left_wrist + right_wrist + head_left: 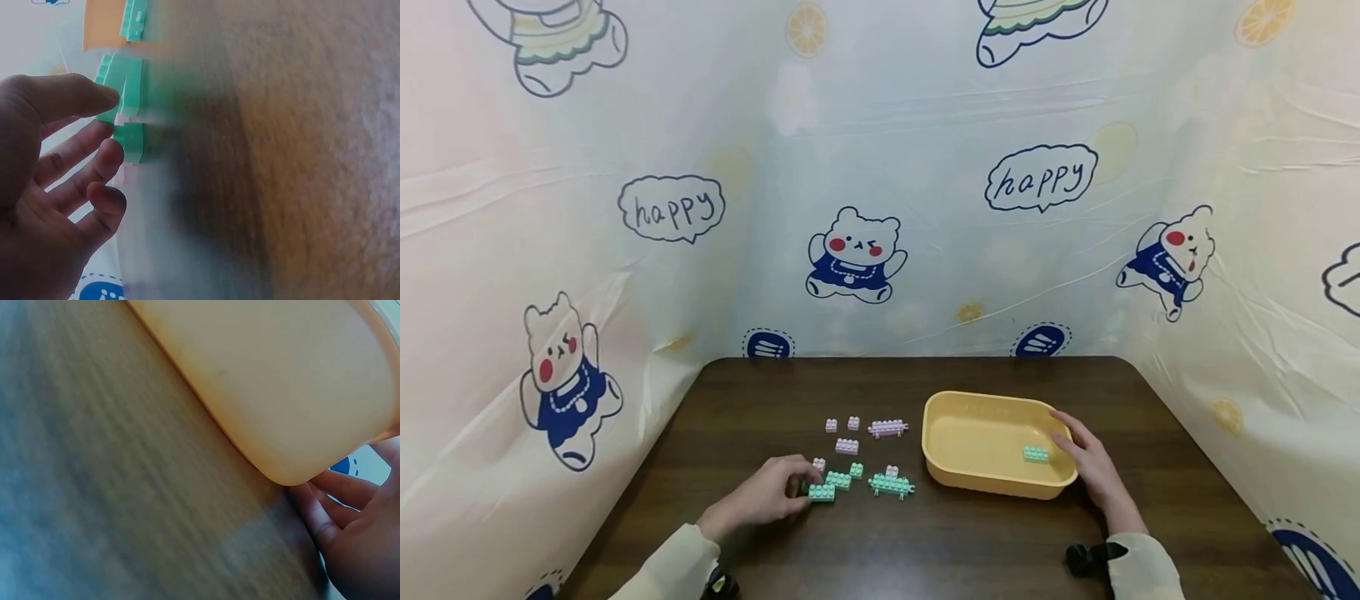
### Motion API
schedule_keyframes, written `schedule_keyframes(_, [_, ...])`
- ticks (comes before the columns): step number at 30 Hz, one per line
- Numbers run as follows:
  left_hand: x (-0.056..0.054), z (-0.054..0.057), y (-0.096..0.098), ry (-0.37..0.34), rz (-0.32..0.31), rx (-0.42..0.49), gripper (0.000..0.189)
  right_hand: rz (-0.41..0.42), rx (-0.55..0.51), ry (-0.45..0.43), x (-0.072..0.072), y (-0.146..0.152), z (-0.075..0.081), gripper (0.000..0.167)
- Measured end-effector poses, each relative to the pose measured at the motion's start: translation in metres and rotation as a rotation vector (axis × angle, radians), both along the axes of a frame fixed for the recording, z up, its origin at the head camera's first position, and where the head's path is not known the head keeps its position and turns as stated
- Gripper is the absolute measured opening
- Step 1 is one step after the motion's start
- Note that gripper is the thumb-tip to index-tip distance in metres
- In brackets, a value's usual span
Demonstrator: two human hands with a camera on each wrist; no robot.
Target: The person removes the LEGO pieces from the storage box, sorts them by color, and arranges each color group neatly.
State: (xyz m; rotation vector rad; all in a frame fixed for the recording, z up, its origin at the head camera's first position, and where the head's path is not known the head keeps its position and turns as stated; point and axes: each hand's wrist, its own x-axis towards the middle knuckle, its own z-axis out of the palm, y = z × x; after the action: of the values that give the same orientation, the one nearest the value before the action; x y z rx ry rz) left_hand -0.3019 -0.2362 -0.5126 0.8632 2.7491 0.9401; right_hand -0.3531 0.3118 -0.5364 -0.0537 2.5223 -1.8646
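Observation:
In the head view my left hand (pixel 769 490) pinches a mint-green toy building brick (pixel 822 493) between thumb and index finger; the left wrist view shows the other fingers loosely bent. Touching or close beside it lies another green brick (pixel 838 481), with a small green brick (pixel 857 470) just beyond. At the right, my right hand (pixel 1093 471) holds the rim of a yellow plastic box (pixel 985 481), some fingers reaching over the edge. One green brick (pixel 1036 454) lies inside that box. From the right wrist, fingers (pixel 347 487) show against the box's outer corner.
Pink bricks (pixel 847 447) lie loose behind the green ones. A long lilac piece (pixel 888 427) and a long green piece (pixel 891 485) sit left of the box. The dark wooden table (pixel 880 550) is enclosed by a printed curtain (pixel 925 250).

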Motion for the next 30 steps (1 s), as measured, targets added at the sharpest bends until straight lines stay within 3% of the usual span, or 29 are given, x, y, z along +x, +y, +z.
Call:
schedule_keyframes(13, [0.004, 0.003, 0.004, -0.034, 0.003, -0.009, 0.023, 0.01, -0.005, 0.007, 0.002, -0.001, 0.004, 0.057])
schedule_keyframes(24, [0.006, -0.009, 0.004, 0.063, -0.053, -0.047, 0.024, 0.011, 0.003, -0.008, 0.003, -0.001, 0.002, 0.058])
schedule_keyframes(30, [0.007, -0.01, 0.006, 0.104, -0.065, -0.076, 0.024, 0.009, -0.003, 0.006, 0.002, -0.001, 0.001, 0.056])
